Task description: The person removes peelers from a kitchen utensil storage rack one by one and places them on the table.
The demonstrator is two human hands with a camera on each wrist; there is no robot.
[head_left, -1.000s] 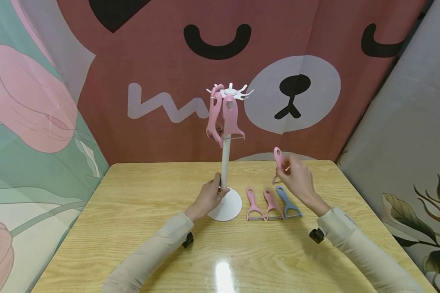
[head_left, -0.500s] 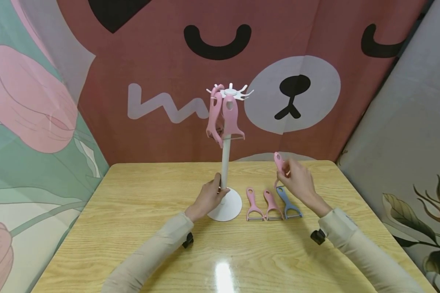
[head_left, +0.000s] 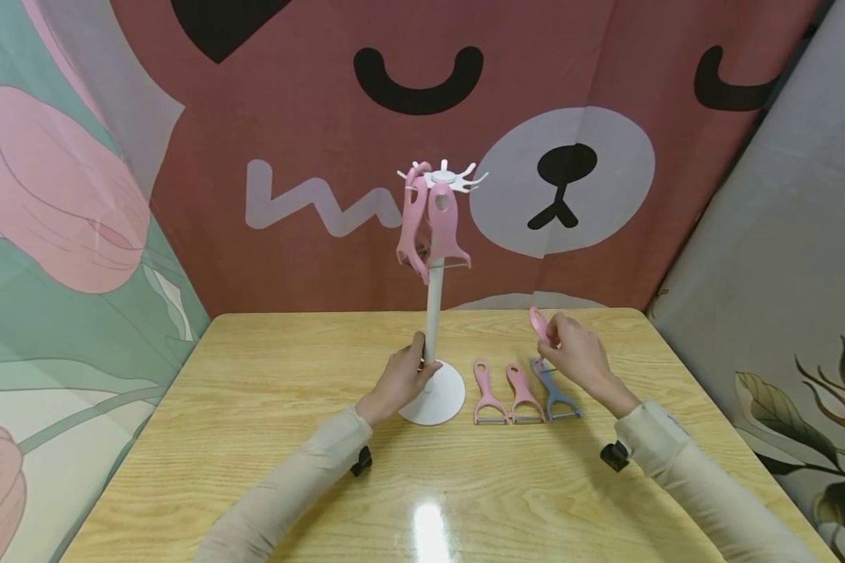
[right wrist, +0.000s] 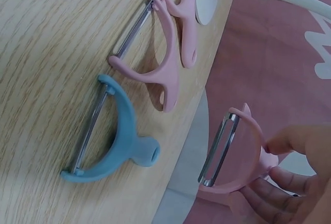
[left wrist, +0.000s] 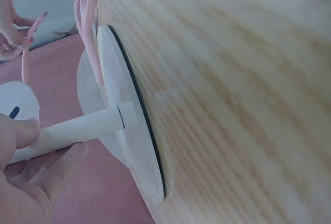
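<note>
My left hand grips the lower pole of a white stand, just above its round base. Several pink peelers hang from the hooks on the stand's left and front side. With thumb and fingers my right hand pinches another pink peeler by its handle, raised above the table, its blade turned towards the lying peelers. Below it on the table lie a blue peeler and two pink peelers, the middle one and the left one, in a row right of the base.
The wooden table ends at a hanging cloth with a bear's face. Patterned cloths also hang at left and right. Several white hooks on the stand's right and back bear no peeler.
My right hand has lowered the pink peeler slightly, and its head has swung from left of the hand to over the blue peeler's handle. The left hand and stand have stayed put.
</note>
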